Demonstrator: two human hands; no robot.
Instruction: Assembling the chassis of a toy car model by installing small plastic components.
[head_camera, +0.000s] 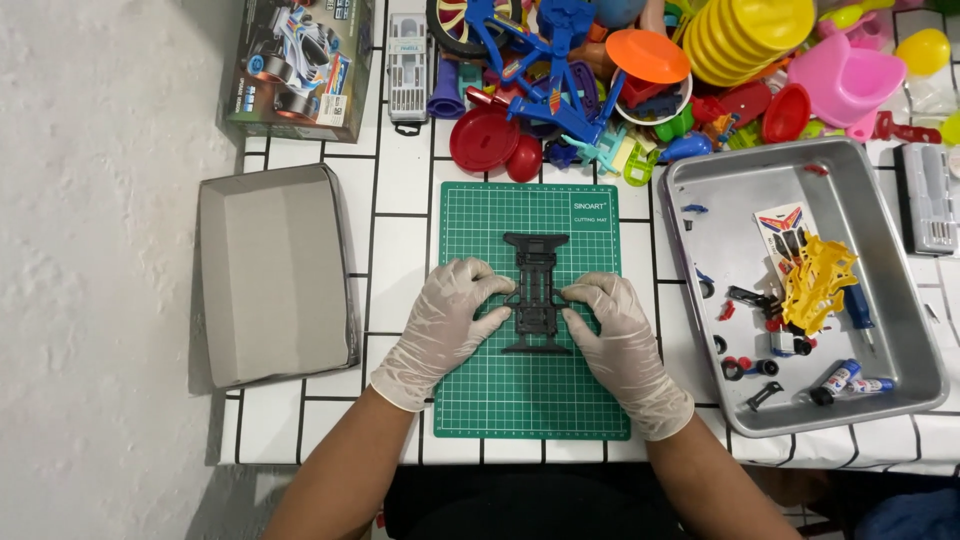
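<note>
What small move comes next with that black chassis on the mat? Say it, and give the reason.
Probably lift the black chassis slightly off the green cutting mat. The left hand and right hand, both gloved, already pinch its two sides, and it lies flat. The loose parts sit apart in the metal tray, beyond either hand.

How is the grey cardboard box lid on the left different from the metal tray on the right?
The grey cardboard box lid holds nothing, while the shiny metal tray holds small toy parts, among them a yellow plastic frame. The lid is dull with straight walls; the tray is glossy with rounded corners. Both are open, shallow and rectangular, flanking the green cutting mat.
</note>
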